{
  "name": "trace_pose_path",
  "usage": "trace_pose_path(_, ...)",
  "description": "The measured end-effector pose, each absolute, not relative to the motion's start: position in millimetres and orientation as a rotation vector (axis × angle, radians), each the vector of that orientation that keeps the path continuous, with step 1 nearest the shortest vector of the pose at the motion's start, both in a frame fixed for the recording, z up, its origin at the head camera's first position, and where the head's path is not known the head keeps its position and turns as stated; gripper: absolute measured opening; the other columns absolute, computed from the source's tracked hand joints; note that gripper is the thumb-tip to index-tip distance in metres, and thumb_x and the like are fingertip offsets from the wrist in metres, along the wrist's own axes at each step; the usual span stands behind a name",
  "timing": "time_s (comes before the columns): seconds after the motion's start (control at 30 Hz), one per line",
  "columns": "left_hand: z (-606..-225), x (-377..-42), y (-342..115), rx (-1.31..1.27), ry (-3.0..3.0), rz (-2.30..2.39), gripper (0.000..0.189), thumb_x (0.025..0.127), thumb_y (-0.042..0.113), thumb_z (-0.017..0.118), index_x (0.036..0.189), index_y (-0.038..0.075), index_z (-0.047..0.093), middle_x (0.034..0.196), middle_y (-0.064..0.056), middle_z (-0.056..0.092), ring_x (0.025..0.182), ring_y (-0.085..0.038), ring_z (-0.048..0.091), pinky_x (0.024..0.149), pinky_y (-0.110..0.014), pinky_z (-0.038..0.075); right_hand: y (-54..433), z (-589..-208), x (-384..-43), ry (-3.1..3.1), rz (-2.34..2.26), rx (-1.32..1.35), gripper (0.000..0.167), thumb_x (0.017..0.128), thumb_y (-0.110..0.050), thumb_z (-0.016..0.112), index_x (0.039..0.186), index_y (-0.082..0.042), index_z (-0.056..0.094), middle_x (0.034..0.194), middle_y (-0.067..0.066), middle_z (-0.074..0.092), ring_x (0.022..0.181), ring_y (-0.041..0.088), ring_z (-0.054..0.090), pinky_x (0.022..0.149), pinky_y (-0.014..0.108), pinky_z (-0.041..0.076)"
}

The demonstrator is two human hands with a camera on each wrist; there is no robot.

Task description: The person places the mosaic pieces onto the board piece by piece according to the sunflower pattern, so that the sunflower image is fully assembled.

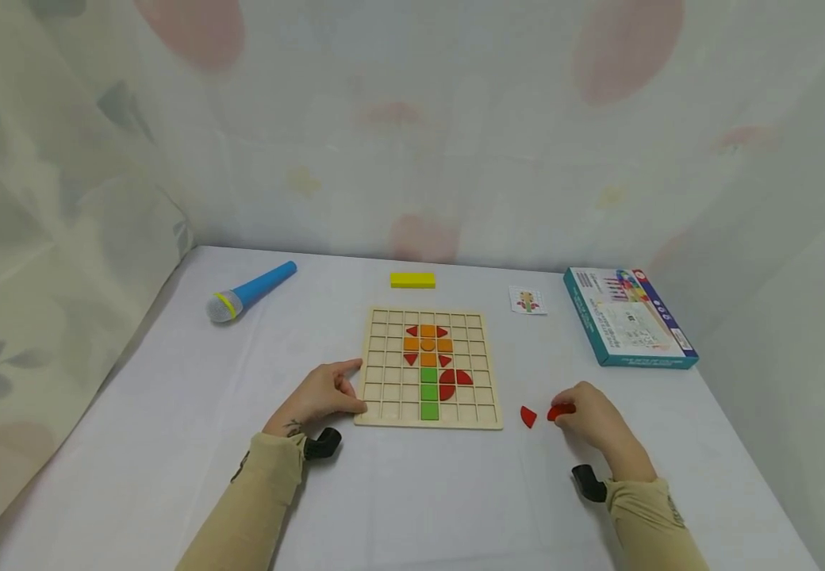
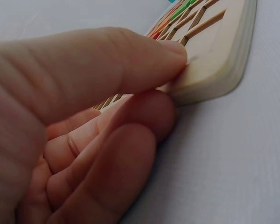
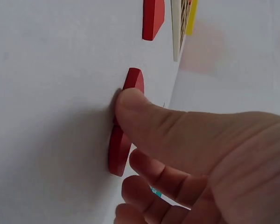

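A wooden grid board (image 1: 387, 373) lies on the table, bearing orange pieces (image 1: 427, 331), red triangles, green squares (image 1: 430, 393) and three red quarter circles (image 1: 447, 392). My left hand (image 1: 327, 390) grips its near left corner; in the left wrist view the thumb (image 2: 144, 60) presses the top, with curled fingers against the side. Right of the board, my right hand (image 1: 589, 416) holds red wooden pieces (image 1: 559, 411) at the tabletop. The right wrist view shows red ends (image 3: 118, 154) on both sides of the thumb, which hides their middle. A loose red quarter circle (image 1: 528, 416) lies between this hand and the board.
Behind the board lies a yellow block (image 1: 412, 280). A small pattern card (image 1: 527, 300) and a teal-edged game box (image 1: 630, 317) are at the back right. A blue toy microphone (image 1: 251, 291) lies at the back left. Curtain-like cloth surrounds the white table.
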State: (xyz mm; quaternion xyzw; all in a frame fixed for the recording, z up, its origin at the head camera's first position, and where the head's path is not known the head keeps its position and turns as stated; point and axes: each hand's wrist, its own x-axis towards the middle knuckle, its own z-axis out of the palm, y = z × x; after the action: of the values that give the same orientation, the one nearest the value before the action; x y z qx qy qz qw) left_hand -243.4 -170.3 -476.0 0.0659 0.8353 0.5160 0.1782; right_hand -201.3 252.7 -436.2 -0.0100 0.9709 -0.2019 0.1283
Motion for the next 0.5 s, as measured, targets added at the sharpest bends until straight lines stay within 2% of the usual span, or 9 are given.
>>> trace_pose_path(0.13, -473.9, -242.1, -170.6, 0.202, 2.371, 1.457, 0.086, 0.067, 0.012, 0.081, 0.141, 0.006, 0.038, 0.067, -0.005, 0.063, 0.055, -0.012, 0.047, 0.05, -0.024, 0.035, 250.6, -432.4, -203.0, 2.815, -0.646, -0.045, 0.01, 0.075, -0.006, 0.073, 0.08, -0.006, 0.064, 0.084, 0.007, 0.056, 0.08, 0.023, 0.049, 0.069, 0.037, 0.045)
trace_pose_path(0.27, -472.7, -241.7, -170.6, 0.213, 2.382, 1.447, 0.086, 0.066, 0.012, 0.082, 0.141, 0.006, 0.039, 0.067, -0.004, 0.063, 0.055, -0.012, 0.048, 0.051, -0.024, 0.036, 237.0, -425.9, -209.5, 2.799, -0.783, -0.115, 0.014, 0.077, -0.005, 0.07, 0.073, -0.008, 0.056, 0.072, 0.003, 0.053, 0.07, 0.019, 0.047, 0.058, 0.03, 0.039)
trace_pose_path(0.37, -473.6, -242.0, -170.7, 0.211, 2.376, 1.451, 0.087, 0.066, 0.012, 0.082, 0.141, 0.006, 0.038, 0.067, -0.004, 0.063, 0.055, -0.012, 0.048, 0.052, -0.024, 0.037, 214.7, -417.7, -219.4, 2.784, -0.913, -0.234, 0.007, 0.082, -0.006, 0.065, 0.086, -0.007, 0.059, 0.074, 0.005, 0.052, 0.069, 0.018, 0.046, 0.057, 0.03, 0.039)
trace_pose_path(0.5, -473.9, -241.8, -170.2, 0.199, 2.37, 1.458, 0.087, 0.066, 0.011, 0.082, 0.141, 0.006, 0.038, 0.067, -0.004, 0.063, 0.056, -0.012, 0.048, 0.053, -0.024, 0.038, 173.8, -406.8, -234.3, 2.732, -1.053, -0.396, 0.022, 0.089, -0.006, 0.054, 0.109, -0.005, 0.062, 0.093, 0.011, 0.058, 0.079, 0.02, 0.05, 0.067, 0.031, 0.043)
